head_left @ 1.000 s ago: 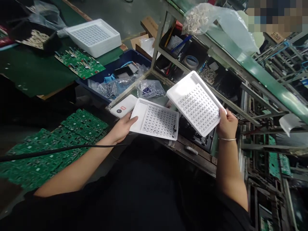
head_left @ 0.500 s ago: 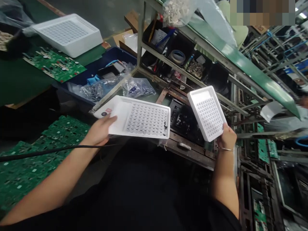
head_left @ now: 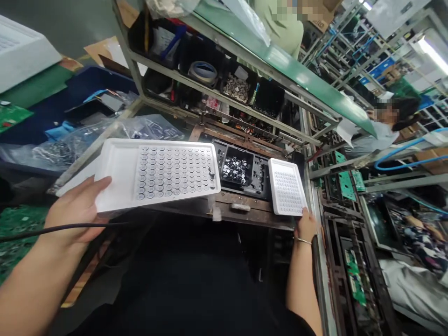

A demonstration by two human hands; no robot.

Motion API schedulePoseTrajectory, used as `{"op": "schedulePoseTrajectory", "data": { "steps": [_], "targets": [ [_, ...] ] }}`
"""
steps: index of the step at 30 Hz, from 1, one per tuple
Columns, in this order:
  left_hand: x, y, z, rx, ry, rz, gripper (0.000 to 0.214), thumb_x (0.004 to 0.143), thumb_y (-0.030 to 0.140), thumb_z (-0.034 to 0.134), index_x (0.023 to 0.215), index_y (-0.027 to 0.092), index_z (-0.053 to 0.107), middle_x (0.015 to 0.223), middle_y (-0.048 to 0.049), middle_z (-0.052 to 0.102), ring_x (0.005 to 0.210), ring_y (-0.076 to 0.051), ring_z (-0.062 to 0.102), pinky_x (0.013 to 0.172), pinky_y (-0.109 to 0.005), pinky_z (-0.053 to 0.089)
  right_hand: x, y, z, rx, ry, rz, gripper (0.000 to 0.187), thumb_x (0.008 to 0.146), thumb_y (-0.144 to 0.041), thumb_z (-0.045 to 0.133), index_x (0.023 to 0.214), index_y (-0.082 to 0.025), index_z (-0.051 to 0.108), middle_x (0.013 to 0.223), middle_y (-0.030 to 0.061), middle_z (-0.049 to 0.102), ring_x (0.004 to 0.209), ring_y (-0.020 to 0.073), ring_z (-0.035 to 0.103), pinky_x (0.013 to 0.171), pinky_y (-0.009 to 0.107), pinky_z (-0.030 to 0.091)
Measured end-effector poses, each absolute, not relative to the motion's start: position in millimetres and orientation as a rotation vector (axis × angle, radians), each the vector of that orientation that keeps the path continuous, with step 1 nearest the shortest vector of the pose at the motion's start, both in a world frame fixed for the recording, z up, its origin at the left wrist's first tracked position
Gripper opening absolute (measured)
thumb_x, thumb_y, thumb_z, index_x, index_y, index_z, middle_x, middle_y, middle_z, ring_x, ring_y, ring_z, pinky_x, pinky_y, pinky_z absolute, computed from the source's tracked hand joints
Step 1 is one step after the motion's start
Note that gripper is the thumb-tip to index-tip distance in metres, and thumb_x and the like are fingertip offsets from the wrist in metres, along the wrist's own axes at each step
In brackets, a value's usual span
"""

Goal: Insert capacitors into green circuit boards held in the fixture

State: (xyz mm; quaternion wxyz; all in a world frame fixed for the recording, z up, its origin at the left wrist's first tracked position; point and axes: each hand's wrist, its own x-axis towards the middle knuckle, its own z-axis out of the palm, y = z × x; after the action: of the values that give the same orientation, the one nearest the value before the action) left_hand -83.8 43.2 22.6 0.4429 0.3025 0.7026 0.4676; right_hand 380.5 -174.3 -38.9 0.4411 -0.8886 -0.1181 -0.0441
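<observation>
My left hand (head_left: 75,207) grips the near-left end of a white plastic tray (head_left: 121,175), thumb on top and fingers beneath. Rows of small round discs fill most of that tray, with a few dark pieces at its right end. A smaller-looking white tray (head_left: 285,165), also with rows of round discs, is held at its lower right corner by my right hand (head_left: 306,226). Between the two trays sits a black bin (head_left: 227,179) of loose shiny round parts, on a dark fixture (head_left: 261,175). Fingers under both trays are hidden.
A metal shelf (head_left: 168,77) with black bins, a tape roll (head_left: 203,72) and small parts stands behind the bench. At left are a blue crate (head_left: 84,77) with plastic bags and another white tray (head_left: 28,56). Green circuit boards (head_left: 17,233) lie lower left. Other people are at the far side.
My view has turned to the right. The right-hand tray has come down toward the bench, beside the dark fixture. The left-hand tray is still held, and the bin of loose parts shows more clearly.
</observation>
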Motion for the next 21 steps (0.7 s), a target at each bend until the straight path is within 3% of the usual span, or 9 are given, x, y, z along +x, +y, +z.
{"op": "schedulePoseTrajectory", "data": {
  "steps": [4, 7, 10, 15, 18, 21],
  "targets": [
    [-75, 43, 20, 0.864, 1.804, 0.986, 0.018, 0.088, 0.03, 0.059, 0.102, 0.019, 0.064, 0.056, 0.0031, 0.061, 0.075, -0.021, 0.069, 0.042, -0.018, 0.034, 382, -174, -46, -2.38, -0.409, -0.322, 0.044, 0.08, -0.053, 0.043, 0.084, -0.017, 0.069, 0.081, 0.0162, 0.069, 0.077, 0.0305, 0.061, 0.071, 0.043, 0.049],
    [-71, 47, 19, 0.914, 1.625, 0.947, 0.012, 0.092, 0.029, 0.055, 0.094, 0.023, 0.064, 0.058, 0.0073, 0.064, 0.07, -0.017, 0.069, 0.044, -0.019, 0.035, 390, -176, -50, -2.5, -0.533, -0.305, 0.048, 0.081, -0.055, 0.043, 0.083, -0.015, 0.069, 0.081, 0.0168, 0.067, 0.079, 0.0313, 0.059, 0.075, 0.044, 0.047],
    [-61, 51, 26, 0.857, 1.403, 1.044, 0.015, 0.094, 0.023, 0.051, 0.101, 0.023, 0.064, 0.071, 0.0083, 0.071, 0.083, -0.016, 0.07, 0.047, -0.017, 0.038, 392, -178, -46, -2.487, -0.579, -0.263, 0.052, 0.084, -0.058, 0.042, 0.083, -0.013, 0.069, 0.079, 0.0164, 0.066, 0.081, 0.0314, 0.058, 0.077, 0.045, 0.047],
    [-36, 57, 45, 0.903, 1.246, 1.047, 0.036, 0.084, 0.023, 0.06, 0.12, 0.021, 0.062, 0.087, 0.0013, 0.075, 0.092, -0.021, 0.07, 0.049, -0.014, 0.047, 358, -153, 0, -2.219, -0.853, -0.552, 0.048, 0.093, -0.05, 0.042, 0.106, -0.012, 0.067, 0.099, 0.0182, 0.064, 0.096, 0.0302, 0.058, 0.088, 0.046, 0.046],
    [-22, 61, 53, 0.913, 1.206, 1.066, 0.045, 0.075, 0.021, 0.07, 0.12, 0.019, 0.062, 0.101, 0.0013, 0.074, 0.101, -0.024, 0.067, 0.06, -0.017, 0.054, 322, -107, 34, -1.965, -1.306, -0.25, 0.035, 0.094, -0.041, 0.047, 0.114, -0.018, 0.063, 0.105, 0.0137, 0.064, 0.092, 0.0242, 0.061, 0.082, 0.04, 0.051],
    [-11, 62, 56, 0.9, 1.2, 1.107, 0.052, 0.068, 0.019, 0.074, 0.118, 0.014, 0.063, 0.107, -0.0021, 0.073, 0.104, -0.026, 0.065, 0.077, -0.024, 0.058, 289, -51, 48, -1.688, -1.734, -0.031, 0.037, 0.095, -0.032, 0.048, 0.129, -0.019, 0.055, 0.128, 0.0143, 0.058, 0.116, 0.0244, 0.056, 0.097, 0.042, 0.049]
  ]
}}
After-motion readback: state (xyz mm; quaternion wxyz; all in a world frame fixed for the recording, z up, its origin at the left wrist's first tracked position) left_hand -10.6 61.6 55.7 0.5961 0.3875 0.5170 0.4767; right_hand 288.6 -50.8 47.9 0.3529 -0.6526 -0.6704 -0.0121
